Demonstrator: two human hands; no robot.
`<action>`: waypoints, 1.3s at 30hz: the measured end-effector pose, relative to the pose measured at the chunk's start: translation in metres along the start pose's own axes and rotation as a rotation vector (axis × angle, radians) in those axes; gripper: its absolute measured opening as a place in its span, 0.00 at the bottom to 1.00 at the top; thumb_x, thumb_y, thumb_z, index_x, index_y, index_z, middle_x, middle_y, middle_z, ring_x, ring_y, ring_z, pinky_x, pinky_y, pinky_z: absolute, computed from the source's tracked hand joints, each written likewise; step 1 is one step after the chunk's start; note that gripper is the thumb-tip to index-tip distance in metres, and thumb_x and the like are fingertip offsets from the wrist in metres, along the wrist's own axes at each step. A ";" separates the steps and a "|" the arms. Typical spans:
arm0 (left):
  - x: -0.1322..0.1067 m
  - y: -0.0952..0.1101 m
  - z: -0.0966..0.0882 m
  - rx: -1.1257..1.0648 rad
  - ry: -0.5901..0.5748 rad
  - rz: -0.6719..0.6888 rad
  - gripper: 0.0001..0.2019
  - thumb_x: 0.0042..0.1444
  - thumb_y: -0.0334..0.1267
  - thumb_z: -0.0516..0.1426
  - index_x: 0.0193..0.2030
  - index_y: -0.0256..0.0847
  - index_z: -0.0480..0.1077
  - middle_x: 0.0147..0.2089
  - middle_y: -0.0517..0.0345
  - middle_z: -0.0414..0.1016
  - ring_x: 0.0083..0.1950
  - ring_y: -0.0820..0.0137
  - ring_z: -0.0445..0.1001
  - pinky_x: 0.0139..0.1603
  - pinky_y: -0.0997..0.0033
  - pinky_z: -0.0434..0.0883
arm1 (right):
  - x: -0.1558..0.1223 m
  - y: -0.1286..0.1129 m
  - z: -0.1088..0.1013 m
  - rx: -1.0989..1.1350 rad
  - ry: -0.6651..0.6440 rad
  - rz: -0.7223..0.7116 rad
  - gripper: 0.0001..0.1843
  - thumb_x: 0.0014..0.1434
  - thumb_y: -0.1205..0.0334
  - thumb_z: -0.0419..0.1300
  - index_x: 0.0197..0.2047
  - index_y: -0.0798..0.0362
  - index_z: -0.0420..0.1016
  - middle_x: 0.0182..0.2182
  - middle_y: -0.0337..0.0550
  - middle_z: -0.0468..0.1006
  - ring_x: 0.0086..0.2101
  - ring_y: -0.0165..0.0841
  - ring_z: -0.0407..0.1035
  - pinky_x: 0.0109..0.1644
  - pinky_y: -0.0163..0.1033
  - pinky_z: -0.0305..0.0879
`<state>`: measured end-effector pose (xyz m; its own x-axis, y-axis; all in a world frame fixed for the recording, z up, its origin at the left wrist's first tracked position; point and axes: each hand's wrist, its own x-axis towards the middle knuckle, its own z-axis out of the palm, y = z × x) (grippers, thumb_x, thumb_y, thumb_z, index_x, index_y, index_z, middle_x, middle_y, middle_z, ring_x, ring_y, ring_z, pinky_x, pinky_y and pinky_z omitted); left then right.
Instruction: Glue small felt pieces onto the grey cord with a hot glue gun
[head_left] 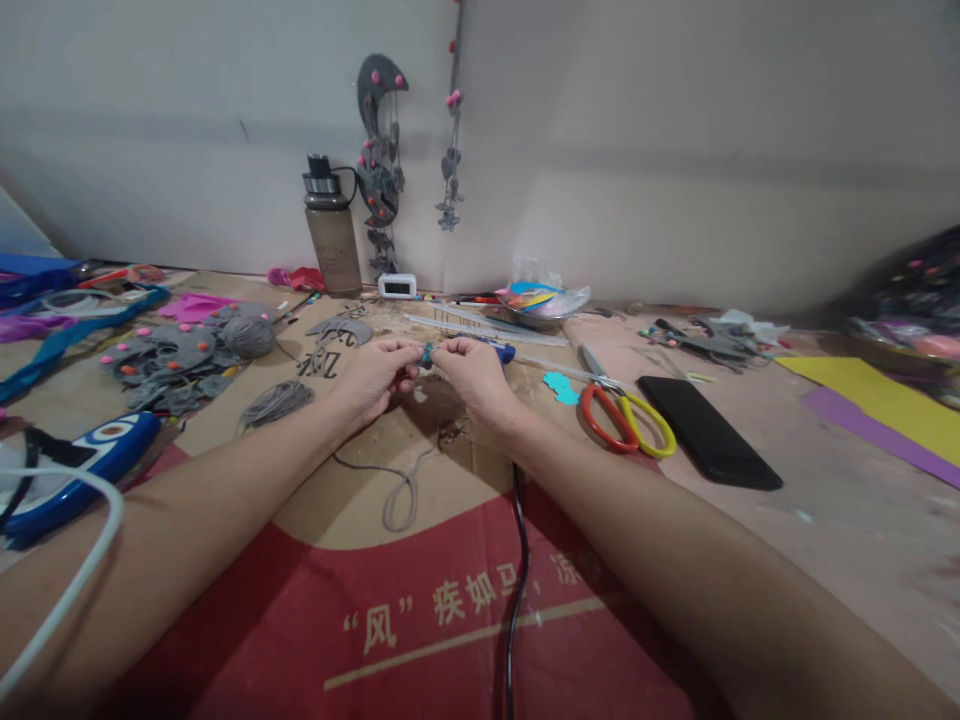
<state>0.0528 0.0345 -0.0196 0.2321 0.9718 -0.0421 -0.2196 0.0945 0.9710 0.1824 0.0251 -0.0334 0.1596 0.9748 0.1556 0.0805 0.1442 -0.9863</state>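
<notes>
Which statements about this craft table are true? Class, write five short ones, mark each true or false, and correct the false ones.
1. The left hand and right hand both pinch a small teal piece between them. True.
2. The scissors lie left of the left hand. False: they lie right of the right hand, beside the black phone.
3. The water bottle stands upright by the wall. True.
4. The black phone rests on top of the scissors. False: it lies flat on the table beside them.
5. A grey cord lies looped on the cardboard. True.
</notes>
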 end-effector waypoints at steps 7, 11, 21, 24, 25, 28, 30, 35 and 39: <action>0.003 -0.003 -0.003 0.006 -0.021 -0.006 0.05 0.43 0.32 0.62 0.25 0.34 0.69 0.18 0.62 0.62 0.16 0.82 0.57 0.13 0.84 0.53 | -0.002 -0.001 0.000 -0.004 0.003 0.015 0.06 0.42 0.60 0.58 0.23 0.54 0.69 0.17 0.32 0.66 0.19 0.23 0.54 0.24 0.31 0.49; -0.002 0.002 0.001 -0.033 -0.034 0.009 0.04 0.44 0.31 0.60 0.26 0.33 0.69 0.21 0.60 0.64 0.20 0.80 0.61 0.15 0.84 0.56 | -0.003 -0.003 -0.001 0.014 0.001 0.023 0.06 0.42 0.60 0.58 0.23 0.55 0.68 0.17 0.32 0.66 0.19 0.22 0.54 0.23 0.31 0.48; 0.003 -0.004 -0.003 0.010 -0.023 0.002 0.06 0.43 0.32 0.62 0.24 0.34 0.68 0.17 0.61 0.62 0.17 0.82 0.57 0.13 0.84 0.53 | -0.003 0.000 0.002 0.009 0.011 0.025 0.07 0.42 0.59 0.58 0.23 0.54 0.68 0.17 0.31 0.65 0.19 0.22 0.54 0.23 0.31 0.48; 0.003 -0.004 -0.002 0.024 -0.016 -0.008 0.05 0.44 0.32 0.61 0.24 0.34 0.68 0.17 0.62 0.61 0.16 0.82 0.56 0.13 0.84 0.52 | -0.003 -0.001 0.001 0.010 0.004 0.023 0.07 0.42 0.59 0.58 0.23 0.54 0.68 0.17 0.31 0.65 0.19 0.23 0.53 0.23 0.31 0.47; 0.002 -0.003 -0.002 0.018 -0.016 -0.007 0.05 0.43 0.32 0.61 0.24 0.34 0.68 0.17 0.62 0.62 0.17 0.82 0.56 0.14 0.84 0.52 | -0.003 -0.001 0.001 0.013 0.001 0.025 0.07 0.42 0.59 0.58 0.23 0.54 0.67 0.17 0.31 0.65 0.18 0.22 0.53 0.23 0.31 0.47; -0.003 0.002 0.001 -0.031 -0.028 0.007 0.04 0.42 0.31 0.60 0.24 0.33 0.68 0.20 0.61 0.63 0.19 0.81 0.60 0.15 0.83 0.55 | -0.003 -0.002 0.000 0.021 0.002 0.041 0.06 0.42 0.60 0.58 0.23 0.54 0.67 0.16 0.30 0.63 0.18 0.22 0.52 0.22 0.31 0.47; -0.005 0.005 0.003 -0.051 -0.043 0.012 0.04 0.42 0.31 0.60 0.25 0.33 0.69 0.21 0.60 0.64 0.20 0.80 0.62 0.15 0.83 0.56 | -0.003 -0.002 0.000 0.028 0.004 0.054 0.06 0.43 0.60 0.58 0.23 0.53 0.67 0.15 0.30 0.62 0.17 0.22 0.51 0.22 0.31 0.47; -0.005 0.004 0.003 -0.035 -0.043 0.003 0.04 0.42 0.30 0.61 0.25 0.33 0.69 0.21 0.60 0.64 0.20 0.81 0.61 0.14 0.84 0.55 | -0.004 -0.002 0.000 0.045 0.007 0.049 0.06 0.42 0.61 0.58 0.22 0.54 0.67 0.16 0.30 0.63 0.17 0.22 0.51 0.21 0.31 0.46; -0.001 0.000 0.000 -0.020 -0.027 0.001 0.05 0.42 0.30 0.62 0.24 0.33 0.69 0.19 0.60 0.63 0.18 0.81 0.59 0.14 0.84 0.54 | -0.004 -0.002 0.000 0.050 0.000 0.055 0.06 0.42 0.61 0.58 0.22 0.54 0.67 0.15 0.30 0.63 0.17 0.22 0.51 0.22 0.31 0.46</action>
<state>0.0529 0.0339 -0.0193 0.2575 0.9657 -0.0345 -0.2385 0.0981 0.9662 0.1812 0.0208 -0.0320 0.1626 0.9815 0.1007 0.0222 0.0984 -0.9949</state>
